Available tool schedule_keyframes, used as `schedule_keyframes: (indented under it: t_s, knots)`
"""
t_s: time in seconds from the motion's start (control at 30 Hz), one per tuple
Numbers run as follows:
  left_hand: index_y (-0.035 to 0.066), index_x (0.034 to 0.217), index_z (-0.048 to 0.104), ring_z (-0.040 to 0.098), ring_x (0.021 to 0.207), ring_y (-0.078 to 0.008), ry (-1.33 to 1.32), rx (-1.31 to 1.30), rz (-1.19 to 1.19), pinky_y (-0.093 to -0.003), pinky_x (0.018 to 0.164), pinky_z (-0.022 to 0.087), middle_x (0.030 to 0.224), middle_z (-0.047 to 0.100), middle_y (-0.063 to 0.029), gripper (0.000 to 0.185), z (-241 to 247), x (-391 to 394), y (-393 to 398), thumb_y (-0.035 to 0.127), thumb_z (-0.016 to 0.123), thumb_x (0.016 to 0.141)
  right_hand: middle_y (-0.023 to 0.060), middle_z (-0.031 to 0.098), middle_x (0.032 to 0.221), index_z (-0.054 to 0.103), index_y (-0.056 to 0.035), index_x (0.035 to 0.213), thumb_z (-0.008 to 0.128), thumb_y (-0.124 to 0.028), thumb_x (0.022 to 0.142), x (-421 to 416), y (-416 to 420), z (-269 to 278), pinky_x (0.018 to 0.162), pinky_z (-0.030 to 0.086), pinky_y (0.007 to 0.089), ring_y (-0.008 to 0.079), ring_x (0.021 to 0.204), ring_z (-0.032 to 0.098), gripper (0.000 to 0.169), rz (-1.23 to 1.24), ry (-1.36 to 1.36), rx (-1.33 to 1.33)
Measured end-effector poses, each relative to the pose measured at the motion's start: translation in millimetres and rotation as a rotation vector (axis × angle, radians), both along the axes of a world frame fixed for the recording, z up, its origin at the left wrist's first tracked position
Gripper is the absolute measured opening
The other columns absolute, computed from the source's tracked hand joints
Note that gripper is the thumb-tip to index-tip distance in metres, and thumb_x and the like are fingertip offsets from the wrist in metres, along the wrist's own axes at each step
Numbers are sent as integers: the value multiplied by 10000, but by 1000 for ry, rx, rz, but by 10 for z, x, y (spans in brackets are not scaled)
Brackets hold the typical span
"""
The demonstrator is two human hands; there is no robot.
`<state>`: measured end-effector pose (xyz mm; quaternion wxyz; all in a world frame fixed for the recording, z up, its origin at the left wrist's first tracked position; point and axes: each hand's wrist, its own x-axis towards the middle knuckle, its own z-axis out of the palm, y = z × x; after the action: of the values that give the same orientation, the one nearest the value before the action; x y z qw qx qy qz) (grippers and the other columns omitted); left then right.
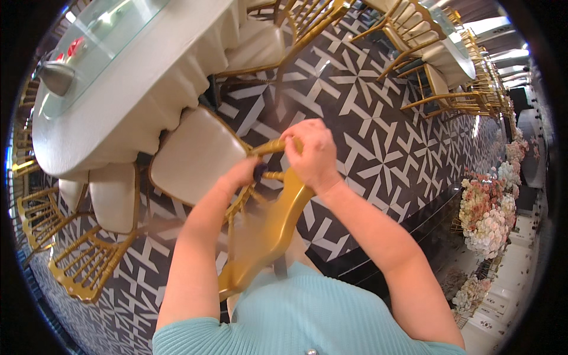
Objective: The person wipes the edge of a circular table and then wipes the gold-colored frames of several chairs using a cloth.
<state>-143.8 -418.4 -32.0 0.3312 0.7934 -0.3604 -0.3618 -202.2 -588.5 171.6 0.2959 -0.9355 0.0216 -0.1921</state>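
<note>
A gold banquet chair (284, 217) with a cream padded seat (197, 155) stands right before me, its backrest turned towards my body. My right hand (310, 151) is closed around the upper end of a gold post of the backrest. Lower and to the left, my left hand (246, 171) reaches among the spindles beside the seat, with a small dark purple thing (260, 171) at its fingers. That thing is too blurred to name, and whether the hand holds it or the chair does not show. Part of the backrest is smeared by motion.
A long table with a white cloth (133, 106) and a glass top (102, 49) is at the upper left, a metal vessel (57, 77) on it. More gold chairs (88, 262) flank it. Another table with chairs (443, 88) is upper right; artificial flowers (488, 217) line the right.
</note>
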Motion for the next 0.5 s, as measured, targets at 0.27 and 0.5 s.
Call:
schedule_keyframes:
  t_s: [0.27, 0.5]
  knots:
    - [35, 1161, 578, 573, 1065, -327, -135, -220, -61, -381, 892, 456, 1090, 625, -180, 471, 253, -219, -68, -6, 662, 699, 25, 611, 800, 617, -123, 752, 648, -130, 727, -16, 52, -90, 849, 413, 401, 246, 927, 561, 41, 36, -50, 119]
    - [39, 1202, 549, 526, 1142, -346, -40, 113, -40, -394, 954, 425, 1175, 588, -192, 507, 1488, -201, -119, -19, 665, 712, 48, 641, 952, 653, -127, 919, 615, -357, 860, 25, 30, -108, 971, 328, 414, 241, 1076, 513, 240, 143, 72, 216]
